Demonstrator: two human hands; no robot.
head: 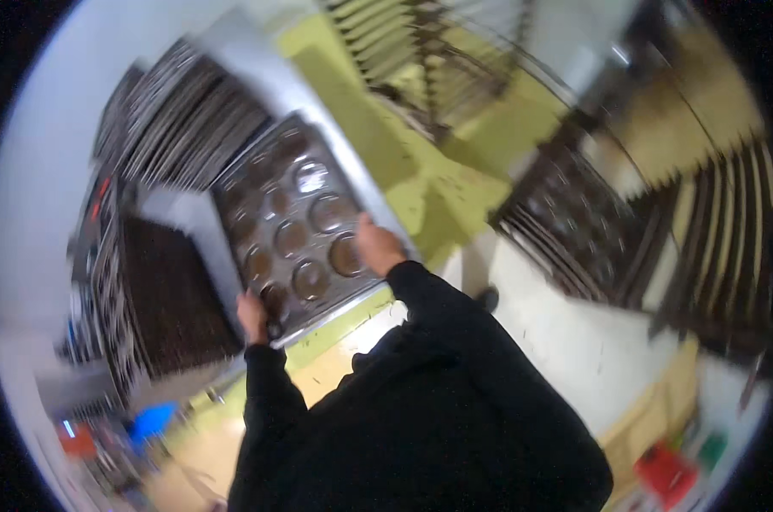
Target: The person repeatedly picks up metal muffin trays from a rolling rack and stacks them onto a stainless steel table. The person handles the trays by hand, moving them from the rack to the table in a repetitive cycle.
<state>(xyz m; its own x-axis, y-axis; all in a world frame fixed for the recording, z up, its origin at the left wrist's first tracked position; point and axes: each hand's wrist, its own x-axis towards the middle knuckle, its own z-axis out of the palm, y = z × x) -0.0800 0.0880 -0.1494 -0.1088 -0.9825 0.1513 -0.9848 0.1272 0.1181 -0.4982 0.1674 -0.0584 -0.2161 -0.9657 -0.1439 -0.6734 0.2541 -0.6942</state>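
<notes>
A dark metal baking tray with round wells (292, 238) lies before me, tilted in the view, over a steel worktop (354, 157). My left hand (253, 317) grips its near left corner. On the near right side of the tray, my right hand (379, 246) holds the edge, thumb on top. The wells look shiny and show nothing distinct inside. Blur hides whether the tray rests fully on the worktop or is lifted a little.
Left of the tray stand a tall stack of dark trays (175, 297) and another stack (194, 121) behind it. To the right are more stacked trays (572, 217) and a slatted rack (722, 237). Another rack (425, 70) stands beyond the yellow-green floor (444, 185). A red object (665, 473) is lower right.
</notes>
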